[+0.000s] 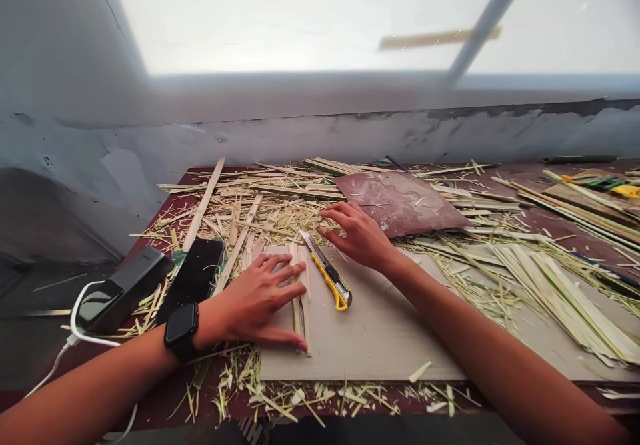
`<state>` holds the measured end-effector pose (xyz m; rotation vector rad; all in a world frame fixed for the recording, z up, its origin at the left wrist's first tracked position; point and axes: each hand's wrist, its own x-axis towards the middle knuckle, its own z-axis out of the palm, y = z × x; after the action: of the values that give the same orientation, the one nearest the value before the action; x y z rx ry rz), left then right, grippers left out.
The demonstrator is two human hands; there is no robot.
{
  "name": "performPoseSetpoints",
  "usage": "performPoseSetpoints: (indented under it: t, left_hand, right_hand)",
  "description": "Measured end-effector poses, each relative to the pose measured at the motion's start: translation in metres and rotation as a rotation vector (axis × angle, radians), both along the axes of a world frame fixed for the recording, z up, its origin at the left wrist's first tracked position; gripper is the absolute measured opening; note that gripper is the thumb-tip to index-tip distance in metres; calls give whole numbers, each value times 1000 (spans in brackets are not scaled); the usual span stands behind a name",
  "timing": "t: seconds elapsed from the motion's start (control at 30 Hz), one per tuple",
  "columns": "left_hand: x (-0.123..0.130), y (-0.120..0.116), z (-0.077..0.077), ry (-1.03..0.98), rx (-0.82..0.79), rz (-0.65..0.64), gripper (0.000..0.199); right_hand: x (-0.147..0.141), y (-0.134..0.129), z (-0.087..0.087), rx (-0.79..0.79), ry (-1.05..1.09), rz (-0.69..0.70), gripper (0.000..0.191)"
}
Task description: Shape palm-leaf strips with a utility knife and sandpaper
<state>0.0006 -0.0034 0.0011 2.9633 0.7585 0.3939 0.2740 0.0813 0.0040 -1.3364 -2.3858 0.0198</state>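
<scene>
My left hand (263, 301) rests with spread fingers on thin pale wooden strips (305, 298), which lie upright in view near the left edge of a light board (380, 338). A yellow box cutter (329, 275) lies on the board between my hands, its blade pointing away. My right hand (357, 235) hovers by the board's far edge, just beyond the cutter, its fingers apart and nothing in them. Beside it, farther back, lies a dusty reddish-brown sheet (400, 201).
Shavings (280, 215) litter the dark red table. A black phone (193, 278) and a power bank (127, 288) with a white cable sit at the left. Flat green-edged strips (565, 298) lie on the board's right. Yellow-handled tools (625, 190) are at the far right.
</scene>
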Motion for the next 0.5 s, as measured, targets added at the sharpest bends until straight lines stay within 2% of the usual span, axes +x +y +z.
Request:
performPoseSetpoints:
  t: [0.1, 0.23, 0.5]
  left_hand:
    - [1, -1, 1, 13, -14, 9, 78]
    - [0, -2, 1, 27, -26, 14, 84]
    - [-1, -2, -1, 32, -19, 13, 79]
  right_hand:
    - [13, 13, -6, -3, -92, -84, 53]
    - [30, 25, -12, -56, -203, -140, 51]
    - [36, 29, -8, 12, -240, -293, 52]
